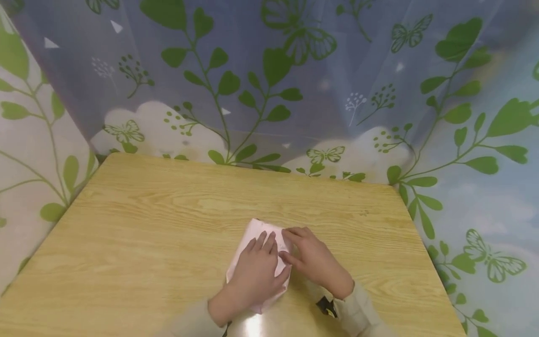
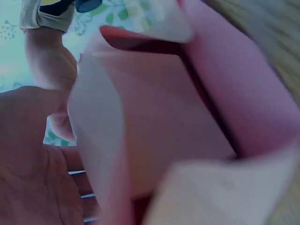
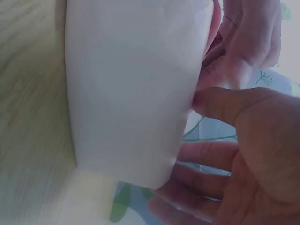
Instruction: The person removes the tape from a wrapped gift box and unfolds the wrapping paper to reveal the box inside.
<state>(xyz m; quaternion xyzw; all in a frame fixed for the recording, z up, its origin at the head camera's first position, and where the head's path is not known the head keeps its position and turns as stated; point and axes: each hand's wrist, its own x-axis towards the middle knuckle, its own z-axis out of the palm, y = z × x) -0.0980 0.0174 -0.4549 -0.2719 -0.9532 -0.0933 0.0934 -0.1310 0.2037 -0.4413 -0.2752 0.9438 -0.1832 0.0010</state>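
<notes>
A box-like object in pale pink paper (image 1: 252, 229) lies on the wooden table near its front. My left hand (image 1: 258, 271) rests flat on its top, fingers spread and pointing away from me. At its right edge, my right hand (image 1: 316, 262) touches the paper with thumb and fingertips, the fingers loosely bent. In the left wrist view, the near end of the pink paper (image 2: 164, 108) shows loose flaps around a paler inner face. The right wrist view shows a smooth pale side (image 3: 131, 93), with the right hand (image 3: 234, 154) along its upper edge.
The wood-grain table (image 1: 147, 224) extends around the object on all sides. Behind it and at both sides hangs a curtain (image 1: 337, 103) with green leaves and butterflies. A dark item (image 1: 326, 306) shows by the right sleeve.
</notes>
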